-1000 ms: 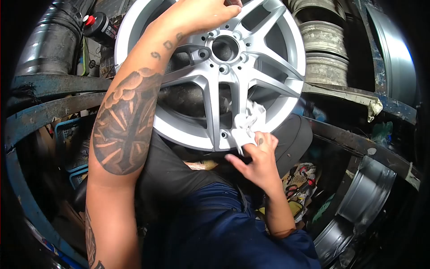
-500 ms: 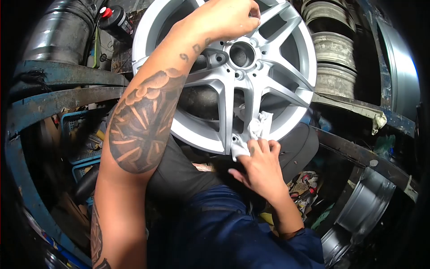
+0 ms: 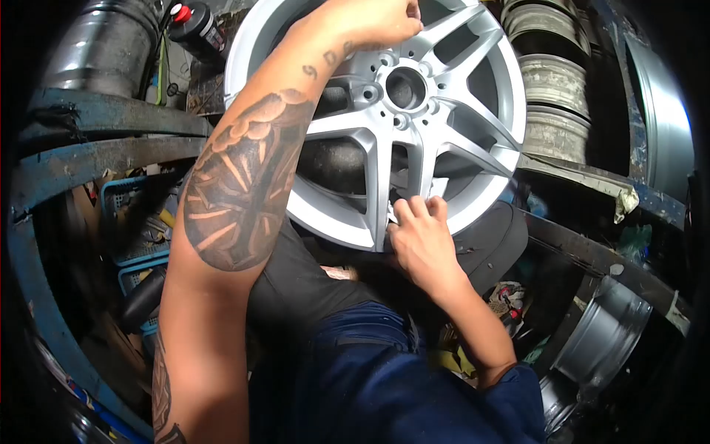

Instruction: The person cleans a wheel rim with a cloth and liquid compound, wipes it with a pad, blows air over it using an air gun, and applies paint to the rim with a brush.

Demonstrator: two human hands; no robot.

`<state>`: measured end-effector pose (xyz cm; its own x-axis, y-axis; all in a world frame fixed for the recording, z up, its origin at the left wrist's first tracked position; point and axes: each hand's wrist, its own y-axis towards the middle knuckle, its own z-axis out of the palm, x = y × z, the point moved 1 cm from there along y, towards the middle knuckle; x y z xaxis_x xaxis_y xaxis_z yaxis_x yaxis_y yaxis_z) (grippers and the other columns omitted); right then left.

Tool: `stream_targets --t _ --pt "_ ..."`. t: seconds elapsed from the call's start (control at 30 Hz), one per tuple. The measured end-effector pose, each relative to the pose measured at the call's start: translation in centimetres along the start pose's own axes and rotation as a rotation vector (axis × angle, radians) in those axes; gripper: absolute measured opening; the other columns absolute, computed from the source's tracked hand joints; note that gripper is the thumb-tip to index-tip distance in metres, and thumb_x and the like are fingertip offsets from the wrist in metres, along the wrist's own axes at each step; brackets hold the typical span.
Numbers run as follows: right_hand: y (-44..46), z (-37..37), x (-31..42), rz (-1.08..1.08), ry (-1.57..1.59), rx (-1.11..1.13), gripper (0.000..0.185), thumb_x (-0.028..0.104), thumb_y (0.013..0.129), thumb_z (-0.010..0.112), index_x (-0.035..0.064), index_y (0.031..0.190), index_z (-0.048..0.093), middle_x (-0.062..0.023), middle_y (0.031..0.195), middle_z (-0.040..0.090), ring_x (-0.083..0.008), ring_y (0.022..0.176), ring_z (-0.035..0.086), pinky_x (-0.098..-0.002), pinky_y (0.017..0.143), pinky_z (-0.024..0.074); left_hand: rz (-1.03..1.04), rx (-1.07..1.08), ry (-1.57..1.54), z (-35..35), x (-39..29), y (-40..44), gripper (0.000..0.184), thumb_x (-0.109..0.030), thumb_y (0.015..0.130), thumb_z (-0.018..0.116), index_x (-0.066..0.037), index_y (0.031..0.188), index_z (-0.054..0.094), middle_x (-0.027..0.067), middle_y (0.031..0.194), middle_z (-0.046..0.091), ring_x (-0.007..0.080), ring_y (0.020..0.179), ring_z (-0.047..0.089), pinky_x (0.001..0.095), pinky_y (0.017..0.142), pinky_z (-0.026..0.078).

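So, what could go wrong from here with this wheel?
The white cloth, bunched under the right hand, might catch on a spoke. The silver wheel lies over the person's legs, so a hard push might tip it. If it shifts, the red-capped bottle nearby could get knocked.

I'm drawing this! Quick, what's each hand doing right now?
Left hand: curled, partly out of view; can't tell if it holds anything.
Right hand: closed on a white cloth at the wheel.
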<state>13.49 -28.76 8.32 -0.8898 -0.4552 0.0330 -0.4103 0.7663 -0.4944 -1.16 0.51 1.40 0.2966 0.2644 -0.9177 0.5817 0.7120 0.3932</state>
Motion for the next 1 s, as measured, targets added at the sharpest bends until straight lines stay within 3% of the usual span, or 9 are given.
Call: stream_targets --t 0.03,0.1,0.17,0.23,0.27,0.37,0.73,0.83,1.0 --pt "0.3 0.6 -0.4 -0.015 -0.092 -0.038 0.047 0.051 0.072 0.082 0.0069 0.086 0.077 -0.0069 0.107 0.056 -0.0255 0.114 0.051 -0.0509 0.107 0.0332 0.179 0.114 0.847 -0.4 -0.2 1.4 0.023 -0.021 0.098 0.066 -0.007 0.116 0.067 0.0089 0.109 0.068 0.0221 0.107 0.064 0.0385 0.093 0.051" --pt "0.0 -2.4 -0.2 -0.022 -0.055 0.057 0.047 0.051 0.072 0.082 0.0070 0.087 0.077 -0.0069 0.108 0.057 -0.0254 0.114 0.051 -0.0502 0.107 0.0332 -0.017 -0.039 -0.205 1.1 0.1 -0.3 0.023 -0.021 0.095 0.067 -0.008 0.114 0.067 0.0106 0.106 0.067 0.0277 0.103 0.064 0.0426 0.094 0.051" --pt "0.3 -3.0 -0.4 -0.045 0.073 0.081 0.050 0.054 0.070 0.082 0.0075 0.088 0.078 -0.0066 0.110 0.057 -0.0252 0.115 0.051 -0.0490 0.108 0.0327 0.119 -0.029 0.988 0.6 -0.7 0.3 0.021 -0.025 0.095 0.065 -0.010 0.110 0.067 0.0160 0.100 0.069 0.0324 0.098 0.065 0.0464 0.090 0.052" --pt "1.6 -2.5 -1.6 -0.030 0.096 0.141 0.055 0.058 0.068 0.081 0.0074 0.090 0.078 -0.0063 0.110 0.057 -0.0246 0.116 0.050 -0.0489 0.109 0.0320 0.079 0.068 1.299 0.3 -1.3 1.1 0.021 -0.024 0.096 0.065 -0.009 0.109 0.069 0.0162 0.099 0.070 0.0267 0.094 0.068 0.0416 0.084 0.054" --pt "0.9 -2.5 -0.9 -0.035 0.011 0.119 0.058 0.060 0.066 0.081 0.0074 0.089 0.079 -0.0068 0.108 0.057 -0.0252 0.115 0.051 -0.0492 0.108 0.0329 -0.303 0.025 1.129 1.4 -5.5 2.3 0.027 -0.030 0.092 0.066 -0.010 0.109 0.073 0.0166 0.104 0.073 0.0304 0.101 0.070 0.0434 0.090 0.054" --pt "0.2 -3.6 -0.2 -0.050 0.079 0.149 0.056 0.060 0.065 0.081 0.0082 0.086 0.079 -0.0066 0.108 0.058 -0.0248 0.115 0.051 -0.0483 0.105 0.0353 -0.544 -0.074 0.949 1.2 -7.7 2.7 0.036 -0.041 0.091 0.066 -0.010 0.104 0.080 0.0153 0.102 0.077 0.0334 0.105 0.072 0.0463 0.094 0.054" --pt "0.2 -1.3 0.0 0.017 0.020 0.050 0.059 0.063 0.063 0.082 0.0081 0.084 0.079 -0.0074 0.110 0.058 -0.0254 0.115 0.050 -0.0461 0.104 0.0356 -0.562 0.013 0.930 0.8 -6.0 3.0 0.036 -0.036 0.091 0.063 -0.011 0.115 0.076 0.0161 0.109 0.076 0.0338 0.106 0.072 0.0456 0.096 0.054" --pt "0.2 -1.7 -0.7 -0.007 0.129 0.042 0.053 0.057 0.064 0.082 0.0082 0.083 0.079 -0.0060 0.106 0.057 -0.0253 0.113 0.051 -0.0439 0.101 0.0370 -0.512 0.023 0.971 1.3 -6.1 2.5 0.037 -0.032 0.093 0.066 0.000 0.111 0.074 0.0200 0.098 0.076 0.0336 0.093 0.073 0.0417 0.088 0.055" --pt "-0.3 -2.5 0.5 -0.045 0.066 0.023 0.045 0.048 0.062 0.086 0.0075 0.080 0.080 -0.0058 0.101 0.061 -0.0244 0.109 0.053 -0.0425 0.093 0.0403 -0.484 0.044 0.940 1.4 -6.1 1.8 0.033 -0.027 0.096 0.062 -0.002 0.114 0.074 0.0194 0.108 0.075 0.0346 0.104 0.072 0.0418 0.095 0.054"
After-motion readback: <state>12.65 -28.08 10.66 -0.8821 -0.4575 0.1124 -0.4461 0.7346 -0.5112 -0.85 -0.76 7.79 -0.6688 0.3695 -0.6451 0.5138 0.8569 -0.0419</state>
